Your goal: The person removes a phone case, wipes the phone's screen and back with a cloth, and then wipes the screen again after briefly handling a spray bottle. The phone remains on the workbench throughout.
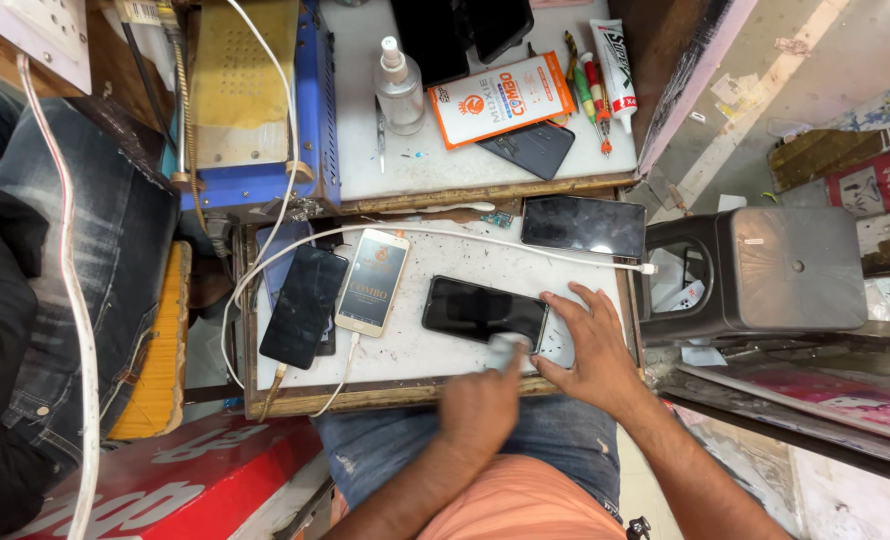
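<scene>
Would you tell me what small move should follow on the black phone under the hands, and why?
Probably a short wipe along the black phone toward its far end. The left hand presses a small pale pad at the near edge of the glass, the rest lies uncovered, and the right hand rests flat beside the phone, steadying it.

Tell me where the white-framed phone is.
In the head view, the white-framed phone lies left of centre on the white tray, between a dark phone and the black phone under the hands.
</scene>
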